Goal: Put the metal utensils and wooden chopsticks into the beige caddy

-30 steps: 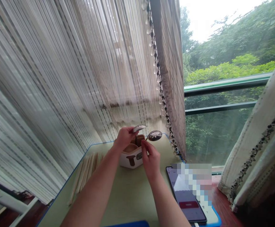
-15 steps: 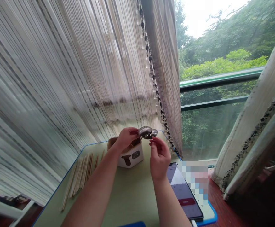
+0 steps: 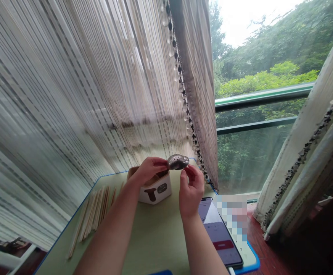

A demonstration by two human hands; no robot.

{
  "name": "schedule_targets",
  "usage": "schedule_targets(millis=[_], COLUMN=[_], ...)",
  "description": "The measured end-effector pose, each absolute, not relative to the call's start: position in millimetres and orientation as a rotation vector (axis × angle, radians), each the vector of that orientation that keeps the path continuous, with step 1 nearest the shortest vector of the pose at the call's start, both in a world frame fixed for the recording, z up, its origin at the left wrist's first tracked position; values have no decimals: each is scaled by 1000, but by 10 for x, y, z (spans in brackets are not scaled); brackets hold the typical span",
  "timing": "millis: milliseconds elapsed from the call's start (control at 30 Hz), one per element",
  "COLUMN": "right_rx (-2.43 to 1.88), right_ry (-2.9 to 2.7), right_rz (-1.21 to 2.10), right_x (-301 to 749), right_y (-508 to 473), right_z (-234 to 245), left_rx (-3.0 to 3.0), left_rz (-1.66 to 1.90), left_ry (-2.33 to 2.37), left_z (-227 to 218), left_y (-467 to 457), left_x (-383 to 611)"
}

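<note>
My left hand [image 3: 148,170] fingers pinched together on the spoon [image 3: 178,162], a perforated metal bowl, held up over the holder [image 3: 152,188]; looks like more than one spoon head stacked there, can't tell how many

Right hand [image 3: 191,188] fingers [image 3: 189,170] curled close together just under the spoon's right edge, touching or nearly so; can't tell if they actually clamp anything

Spoon is in the air, above the holder's open top, not inside it

Holder: white box with brown mark, sits on the green desk [image 3: 155,236] near the far edge, by the curtain [image 3: 97,88]. Inside mostly hidden by my left hand

Chopsticks [image 3: 93,214] lie loose in a row on the desk left of the holder, well apart from both hands, none in the holder as far as I can see

Phone [image 3: 220,233] flat on the desk by my right wrist, screen on

Status, my read: early. Spoon in hand but not seated, whole chopstick row untouched
</note>
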State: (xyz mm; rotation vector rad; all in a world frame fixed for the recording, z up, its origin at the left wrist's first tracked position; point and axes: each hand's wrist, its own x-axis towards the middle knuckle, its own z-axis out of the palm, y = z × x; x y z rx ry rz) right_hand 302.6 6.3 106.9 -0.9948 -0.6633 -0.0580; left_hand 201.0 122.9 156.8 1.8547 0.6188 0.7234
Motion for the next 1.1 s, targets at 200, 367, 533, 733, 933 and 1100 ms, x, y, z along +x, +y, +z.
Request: schedule_targets(millis=[200,367,533,733,933,1100], right_rx=[-1070,-1030,-1023,-999,-971,-953], right_ry=[-677,-644,-610,-550,-446,-457], right_rz=[-105,25,94,104,108,146], right_x=[3072,3056,3053,3043,3038,3015], right_y=[36,88,96,75,91,105], right_z=[1108,1038,1027,1065,1055,1040], left_rx=[1942,1955,1940,1941,1937,2135], left_rz=[805,804,768,774,793,797], left_ry=[615,617,607,624,641,576], left_z=[1533,1520,1498,1447,1397,1393], left_y=[1218,1212,1147,1140,1163,1140], left_x=[2095,2157,2154,2168,2191,2111])
